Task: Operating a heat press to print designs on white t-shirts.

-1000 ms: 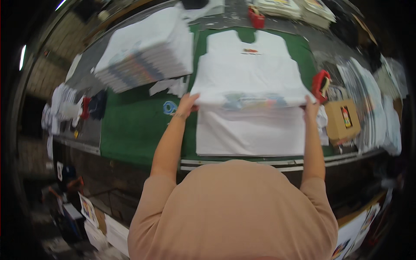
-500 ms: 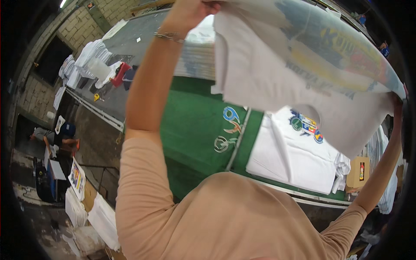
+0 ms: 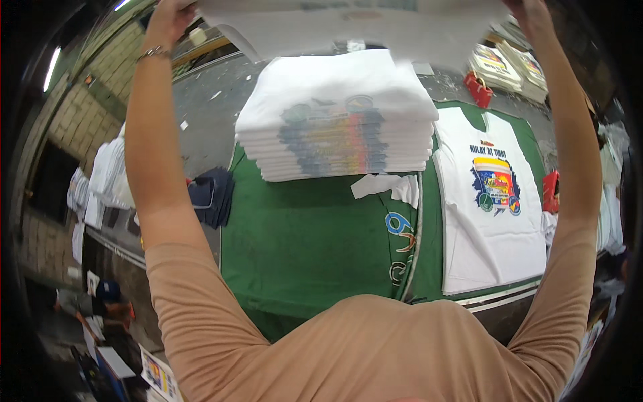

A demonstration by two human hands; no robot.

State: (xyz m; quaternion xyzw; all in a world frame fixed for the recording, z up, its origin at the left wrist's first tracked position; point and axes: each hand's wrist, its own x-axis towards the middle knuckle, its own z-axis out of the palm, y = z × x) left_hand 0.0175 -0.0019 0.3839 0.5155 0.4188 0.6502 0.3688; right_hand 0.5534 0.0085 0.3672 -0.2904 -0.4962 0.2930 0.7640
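My left hand (image 3: pixel 179 20) and my right hand (image 3: pixel 528 17) are raised at the top edge, each gripping an end of a white printed shirt (image 3: pixel 362 27) that is stretched between them, slightly blurred. Below the held shirt is a thick stack of folded white shirts (image 3: pixel 328 114), their colourful prints showing faintly along the front. To its right a flat pile of white T-shirts (image 3: pixel 489 241) lies on the green mat (image 3: pixel 301 254), the top one bearing a colourful front print. A torn white strip (image 3: pixel 385 187) lies just in front of the tall stack.
Folded dark cloths (image 3: pixel 211 197) and white garment piles (image 3: pixel 107 174) are at the left. Printed stacks (image 3: pixel 495 67) and red holders (image 3: pixel 478 87) stand at the right. A co-worker (image 3: pixel 97 305) is beyond the table's lower-left edge, beside a rack.
Both hands have lifted the top shirt off the right-hand pile and carried it up and leftward, over the tall stack. The printed shirt beneath it is uncovered.
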